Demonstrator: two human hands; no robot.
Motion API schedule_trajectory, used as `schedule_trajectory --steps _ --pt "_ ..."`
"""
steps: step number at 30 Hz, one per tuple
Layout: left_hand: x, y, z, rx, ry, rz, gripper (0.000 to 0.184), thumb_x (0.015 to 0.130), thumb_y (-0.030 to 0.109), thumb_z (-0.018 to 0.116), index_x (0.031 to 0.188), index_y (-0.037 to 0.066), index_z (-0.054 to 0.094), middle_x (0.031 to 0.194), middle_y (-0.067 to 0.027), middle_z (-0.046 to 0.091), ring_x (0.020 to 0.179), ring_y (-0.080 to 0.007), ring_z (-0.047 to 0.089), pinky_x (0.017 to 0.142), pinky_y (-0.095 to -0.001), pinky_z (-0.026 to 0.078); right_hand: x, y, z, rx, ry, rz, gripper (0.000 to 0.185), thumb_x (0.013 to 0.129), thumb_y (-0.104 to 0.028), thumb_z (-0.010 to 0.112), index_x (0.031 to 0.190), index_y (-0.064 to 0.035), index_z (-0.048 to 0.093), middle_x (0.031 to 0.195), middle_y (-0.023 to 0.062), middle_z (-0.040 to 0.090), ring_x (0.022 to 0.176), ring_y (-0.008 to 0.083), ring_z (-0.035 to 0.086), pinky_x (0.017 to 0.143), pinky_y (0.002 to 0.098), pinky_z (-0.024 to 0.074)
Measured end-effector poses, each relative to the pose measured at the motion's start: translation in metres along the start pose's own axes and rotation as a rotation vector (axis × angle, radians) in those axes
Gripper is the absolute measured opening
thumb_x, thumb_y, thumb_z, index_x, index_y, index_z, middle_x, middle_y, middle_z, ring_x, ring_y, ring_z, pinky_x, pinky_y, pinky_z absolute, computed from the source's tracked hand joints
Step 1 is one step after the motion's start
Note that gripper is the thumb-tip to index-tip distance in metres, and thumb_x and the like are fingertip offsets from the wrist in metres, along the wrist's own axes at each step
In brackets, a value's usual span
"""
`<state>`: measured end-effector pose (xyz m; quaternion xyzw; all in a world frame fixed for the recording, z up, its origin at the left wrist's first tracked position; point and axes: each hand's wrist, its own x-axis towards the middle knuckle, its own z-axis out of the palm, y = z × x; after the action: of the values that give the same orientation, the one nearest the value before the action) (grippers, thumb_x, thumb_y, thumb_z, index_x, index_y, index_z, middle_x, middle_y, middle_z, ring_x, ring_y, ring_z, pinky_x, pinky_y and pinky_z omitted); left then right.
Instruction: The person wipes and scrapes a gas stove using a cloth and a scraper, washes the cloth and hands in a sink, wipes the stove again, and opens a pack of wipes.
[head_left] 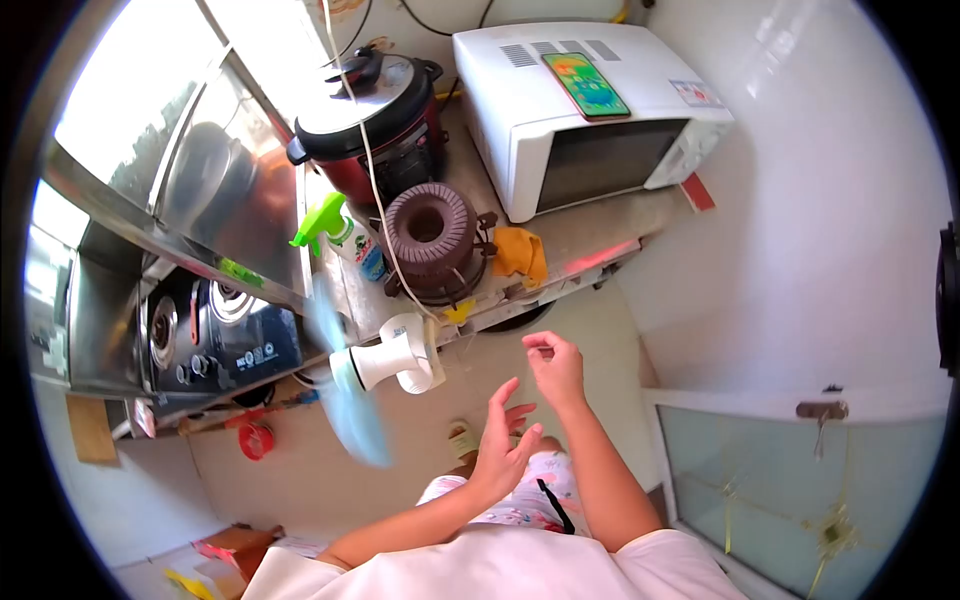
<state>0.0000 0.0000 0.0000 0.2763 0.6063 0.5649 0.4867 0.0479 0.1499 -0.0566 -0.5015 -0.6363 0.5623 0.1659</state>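
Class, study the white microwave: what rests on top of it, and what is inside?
On top of the microwave, a phone lies face up, its screen lit. The inside cannot be made out behind the closed door's dark window.

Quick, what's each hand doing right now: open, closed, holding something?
Left hand: open, nothing visible in it.
Right hand: partly open, loosely curled, nothing visible in it.

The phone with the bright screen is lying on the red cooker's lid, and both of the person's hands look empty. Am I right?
Not quite: the phone is lying on top of the white microwave, not on the lid of the red cooker. The head view shows it. The left hand and right hand do look empty.
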Motion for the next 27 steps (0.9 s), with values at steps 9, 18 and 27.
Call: schedule_trajectory --steps 9,18,27 --pt "0.123 -0.024 0.045 -0.030 0.396 -0.048 0.062 0.091 0.009 0.059 0.143 0.002 0.025 0.142 -0.0162 0.035 0.118 -0.0241 0.052 0.096 -0.0355 0.046 0.166 0.005 -0.006 -0.370 0.092 -0.696 0.027 0.077 -0.003 0.064 0.104 -0.0063 0.068 0.116 0.0103 0.062 0.106 0.0299 0.058 0.092 0.0402 0.0471" --pt "0.188 -0.012 0.057 -0.016 0.714 -0.150 0.057 0.091 0.009 0.060 0.140 0.003 0.030 0.136 -0.0143 0.040 0.111 -0.0210 0.054 0.093 -0.0336 0.047 0.233 0.032 -0.031 -0.503 0.014 -0.763 0.022 0.077 -0.008 0.067 0.099 -0.0113 0.067 0.101 0.0080 0.064 0.103 0.0322 0.056 0.092 0.0445 0.0442" --pt "0.158 -0.005 0.079 -0.454 0.763 -0.124 0.052 0.091 0.013 0.065 0.136 0.002 0.040 0.130 -0.0110 0.052 0.114 -0.0171 0.053 0.095 -0.0317 0.046 0.167 -0.014 -0.091 0.559 -0.984 0.426 0.028 0.083 0.002 0.059 0.110 0.0019 0.057 0.102 0.0065 0.066 0.091 0.0110 0.062 0.084 0.0234 0.0479"
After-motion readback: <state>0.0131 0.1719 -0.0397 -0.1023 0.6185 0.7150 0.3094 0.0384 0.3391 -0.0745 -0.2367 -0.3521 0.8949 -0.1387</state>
